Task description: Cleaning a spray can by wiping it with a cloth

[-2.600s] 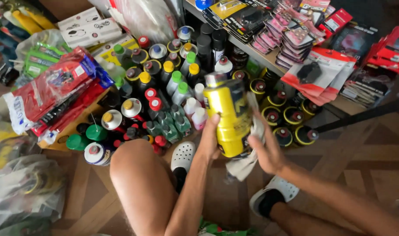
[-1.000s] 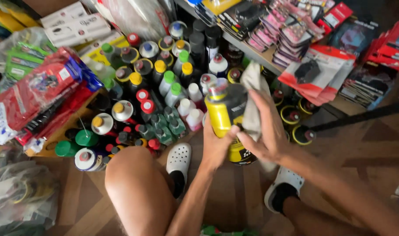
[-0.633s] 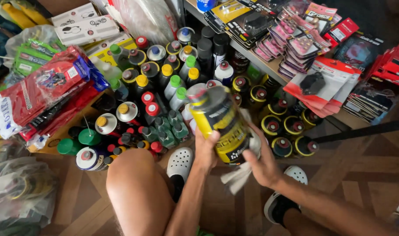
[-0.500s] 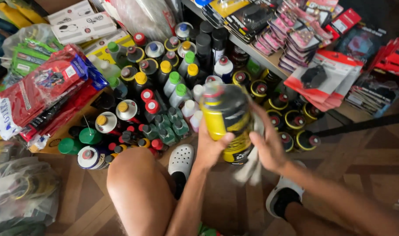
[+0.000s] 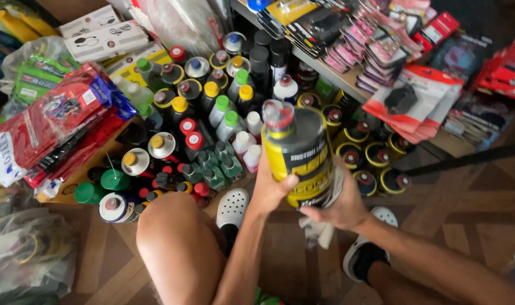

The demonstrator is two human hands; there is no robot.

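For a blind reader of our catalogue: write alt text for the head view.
Both hands lift a yellow-and-black spray can: the left hand holds its side, the right hand presses a white cloth to its base. Behind it, many capped cans and bottles crowd the wooden floor, beside a shelf of packaged goods.

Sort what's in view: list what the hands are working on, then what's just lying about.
In hand:
- yellow and black spray can, gripped by the left hand
- white cloth, held under the can by the right hand

Lying about:
- cans and bottles standing on the floor
- red packets
- packaged goods on the shelf
- white clogs
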